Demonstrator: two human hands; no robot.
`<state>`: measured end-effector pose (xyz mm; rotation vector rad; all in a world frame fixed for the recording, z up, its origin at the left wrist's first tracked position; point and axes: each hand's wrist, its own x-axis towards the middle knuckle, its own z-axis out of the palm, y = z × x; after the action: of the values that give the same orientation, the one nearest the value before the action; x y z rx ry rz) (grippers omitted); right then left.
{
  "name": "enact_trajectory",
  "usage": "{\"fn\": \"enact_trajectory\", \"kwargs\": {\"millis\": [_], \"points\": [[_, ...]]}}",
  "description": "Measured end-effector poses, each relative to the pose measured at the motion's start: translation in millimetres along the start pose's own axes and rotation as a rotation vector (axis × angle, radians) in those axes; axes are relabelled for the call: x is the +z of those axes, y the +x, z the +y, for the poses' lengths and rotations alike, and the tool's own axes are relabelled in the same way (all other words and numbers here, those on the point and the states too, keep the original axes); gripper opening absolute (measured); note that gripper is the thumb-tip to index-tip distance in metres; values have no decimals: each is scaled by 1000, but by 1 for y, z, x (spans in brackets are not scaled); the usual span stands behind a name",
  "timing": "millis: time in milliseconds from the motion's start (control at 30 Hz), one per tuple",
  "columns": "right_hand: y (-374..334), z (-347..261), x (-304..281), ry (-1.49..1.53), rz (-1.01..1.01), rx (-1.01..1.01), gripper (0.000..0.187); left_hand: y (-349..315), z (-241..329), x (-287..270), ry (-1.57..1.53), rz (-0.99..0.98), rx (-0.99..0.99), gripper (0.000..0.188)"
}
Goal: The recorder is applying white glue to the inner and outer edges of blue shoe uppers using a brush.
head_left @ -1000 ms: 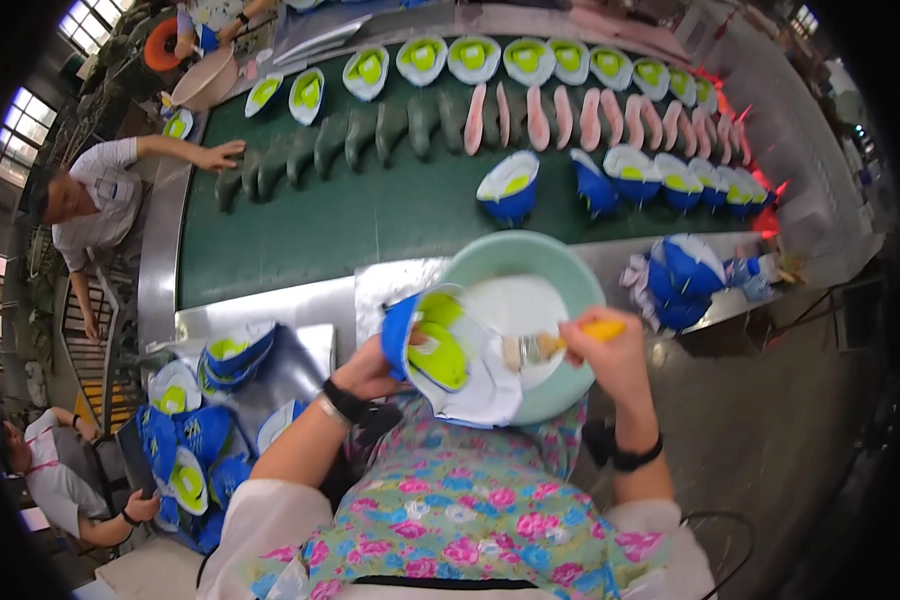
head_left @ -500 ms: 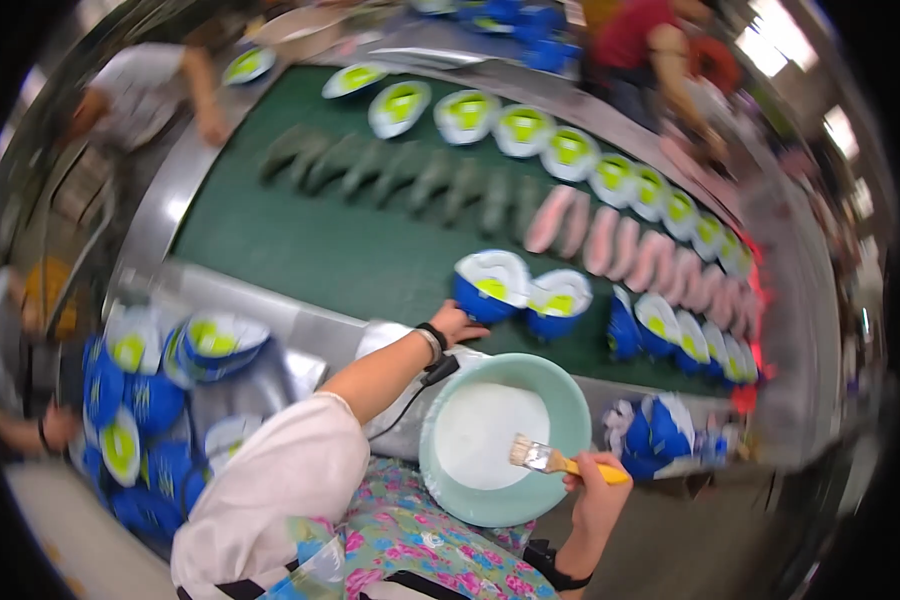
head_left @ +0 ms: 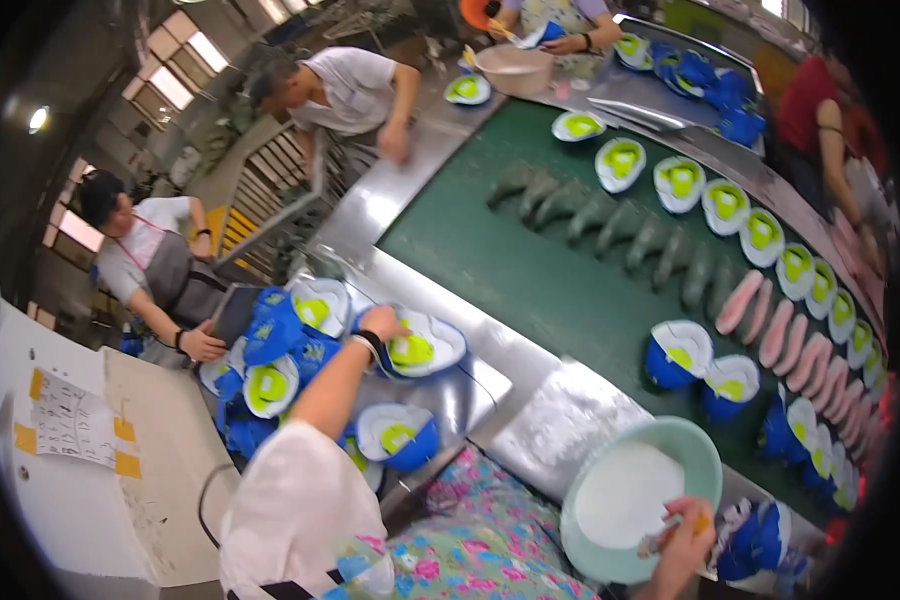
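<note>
My left hand (head_left: 380, 326) has its fingers closed over the end of a shoe upper (head_left: 425, 345), blue outside with white lining and a yellow-green inside. This upper lies on the metal side table by a pile of similar blue uppers (head_left: 273, 335); another upper (head_left: 398, 437) sits nearer to me. My right hand (head_left: 688, 535) grips a paintbrush (head_left: 652, 546) with a yellow handle, mostly hidden by the fingers. Its bristles are low over the near side of a pale green basin (head_left: 705, 450) holding white liquid.
Two blue uppers (head_left: 679, 357) stand on the green conveyor belt (head_left: 470, 235) beyond the basin. Further across lie rows of dark shoe lasts (head_left: 635, 235), pink foot-shaped pieces (head_left: 805, 345) and uppers (head_left: 680, 183). Several co-workers surround the line; one person's hand (head_left: 202, 343) is by the pile.
The view has swung left. My left hand has left the two uppers on the belt and gone to one on the side table. The brush has come down to the basin's near side.
</note>
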<state>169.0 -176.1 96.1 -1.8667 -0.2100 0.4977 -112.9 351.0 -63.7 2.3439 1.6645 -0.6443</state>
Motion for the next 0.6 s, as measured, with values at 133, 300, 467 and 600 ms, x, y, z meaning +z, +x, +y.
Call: {"fn": "enact_trajectory", "kwargs": {"millis": [133, 300, 467, 600], "points": [[-27, -4, 16, 41, -62, -73, 29, -2, -8, 3, 129, 54, 16, 72], [-44, 1, 6, 46, -65, -72, 28, -17, -7, -10, 158, 102, -5, 23], [-41, 10, 2, 4, -33, -99, 28, -9, -19, 1, 121, 139, -25, 42], [-38, 10, 13, 1, -50, -114, 29, 4, -36, 14, 60, -54, -132, 63]]}}
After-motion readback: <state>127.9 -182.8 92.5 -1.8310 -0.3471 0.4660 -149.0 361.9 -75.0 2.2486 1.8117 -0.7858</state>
